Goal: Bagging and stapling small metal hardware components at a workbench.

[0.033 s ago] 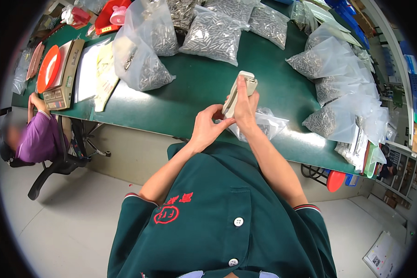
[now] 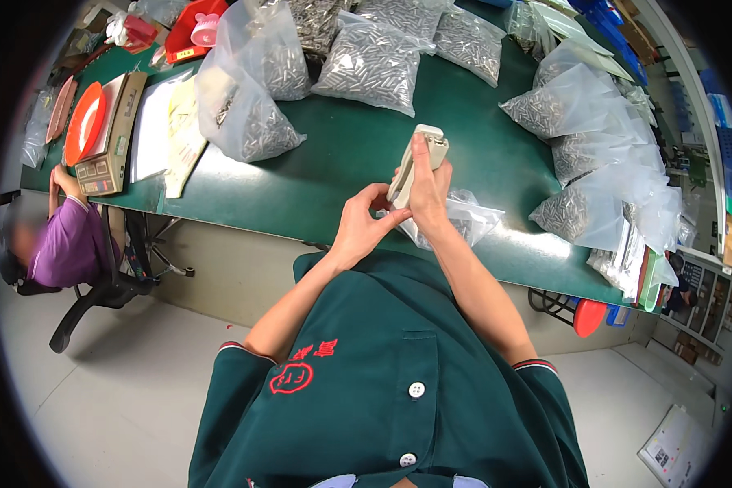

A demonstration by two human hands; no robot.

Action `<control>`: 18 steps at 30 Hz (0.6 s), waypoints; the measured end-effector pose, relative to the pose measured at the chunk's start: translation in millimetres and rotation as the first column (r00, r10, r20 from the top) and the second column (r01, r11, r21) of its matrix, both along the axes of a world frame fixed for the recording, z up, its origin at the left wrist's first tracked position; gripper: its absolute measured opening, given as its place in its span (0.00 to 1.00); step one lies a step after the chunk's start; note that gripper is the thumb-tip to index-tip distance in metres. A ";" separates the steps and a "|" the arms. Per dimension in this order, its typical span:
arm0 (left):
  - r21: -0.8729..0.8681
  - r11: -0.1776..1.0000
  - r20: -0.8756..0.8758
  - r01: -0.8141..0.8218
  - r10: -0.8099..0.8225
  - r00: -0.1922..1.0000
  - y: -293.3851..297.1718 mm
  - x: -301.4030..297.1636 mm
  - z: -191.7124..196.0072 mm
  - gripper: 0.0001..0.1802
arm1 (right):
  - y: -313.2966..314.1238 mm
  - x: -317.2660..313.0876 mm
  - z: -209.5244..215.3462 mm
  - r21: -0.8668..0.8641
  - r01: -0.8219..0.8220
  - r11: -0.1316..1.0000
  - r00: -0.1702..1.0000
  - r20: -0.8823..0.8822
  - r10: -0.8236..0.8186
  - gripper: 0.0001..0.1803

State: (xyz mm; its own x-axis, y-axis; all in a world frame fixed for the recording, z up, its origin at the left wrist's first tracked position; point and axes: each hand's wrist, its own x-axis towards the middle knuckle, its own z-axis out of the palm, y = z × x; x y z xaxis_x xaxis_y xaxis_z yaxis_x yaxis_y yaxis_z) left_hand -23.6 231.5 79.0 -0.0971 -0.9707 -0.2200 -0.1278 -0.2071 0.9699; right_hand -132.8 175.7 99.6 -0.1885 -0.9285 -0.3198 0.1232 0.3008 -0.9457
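My right hand (image 2: 428, 195) is wrapped round a beige stapler-like hand tool (image 2: 433, 138), its thumb laid along the upper arm. The tool points up and away from me, over the front edge of the table. At the tool's near end, my left hand (image 2: 358, 229) is closed, thumb and forefinger pinching what appears to be the edge of a clear plastic bag (image 2: 473, 221). That bag lies on the table beneath my right wrist, holding greyish contents. My hands and the tool partly hide it, so the pinched spot shows poorly.
Bags of small metal pins (image 2: 370, 69) stand along the back of the green table (image 2: 333, 146); more bags (image 2: 563, 213) line the right side. At left are a yellow cloth (image 2: 185, 138), a scale (image 2: 106, 175) with an orange dish (image 2: 84, 122), and a seated person in purple (image 2: 63, 244).
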 end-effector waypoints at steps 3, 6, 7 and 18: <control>-0.077 0.997 -0.097 -0.006 -0.002 0.995 -0.3 -8.9 -5.7 0.28 | 2.3 -14.9 16.7 -0.089 -0.072 0.993 0.997 0.028 0.075 0.23; -0.081 0.997 -0.165 -0.010 -0.003 0.986 2.7 -17.0 -5.1 0.24 | 5.5 -45.3 34.9 -0.171 0.143 0.975 0.963 0.249 -0.097 0.21; -0.009 0.999 -0.193 0.036 -0.037 0.981 3.8 -18.3 -3.8 0.21 | 6.3 -64.0 37.3 -0.207 0.241 0.948 0.949 0.253 -0.187 0.22; 0.077 0.991 -0.305 -0.106 0.125 0.944 -1.1 -34.2 -24.8 0.09 | 89.4 -284.1 -97.4 0.056 0.051 0.997 0.036 -0.998 0.054 0.30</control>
State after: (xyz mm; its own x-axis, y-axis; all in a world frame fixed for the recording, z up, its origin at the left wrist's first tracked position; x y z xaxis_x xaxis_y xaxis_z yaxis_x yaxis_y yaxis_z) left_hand -57.8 230.4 54.2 -0.0574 -0.9656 -0.2538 0.2036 -0.2601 0.9439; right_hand -416.9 265.1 2.2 -0.3729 -0.9193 0.1255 -0.9243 0.3562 -0.1371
